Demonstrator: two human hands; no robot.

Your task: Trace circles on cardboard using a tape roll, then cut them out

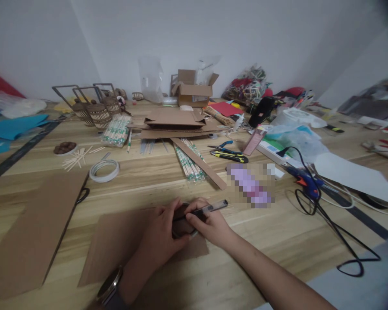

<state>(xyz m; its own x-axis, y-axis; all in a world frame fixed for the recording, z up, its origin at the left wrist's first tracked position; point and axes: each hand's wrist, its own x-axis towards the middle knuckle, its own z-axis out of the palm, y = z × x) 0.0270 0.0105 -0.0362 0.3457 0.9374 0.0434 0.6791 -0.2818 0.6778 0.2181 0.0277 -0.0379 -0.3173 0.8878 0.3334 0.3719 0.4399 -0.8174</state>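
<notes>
My left hand [163, 234] is curved round the near and left side of a small ring [194, 233], its fingers pressed on the rim. The ring lies on a brown cardboard piece [108, 245] on the wooden table. My right hand [210, 224] is closed on a pen [215, 206] with a clear barrel and dark cap end. The pen slants across the ring, and its tip is inside near the far left rim, partly hidden by my fingers. Bare cardboard shows within the ring.
A larger cardboard sheet [39, 224] lies at the left, near a white tape roll [104, 171]. Beyond my hands are a cardboard strip [200, 163], a yellow-black cutter [229, 156] and pliers [226, 148]. A blue glue gun [307, 184] with a looping black cable lies right.
</notes>
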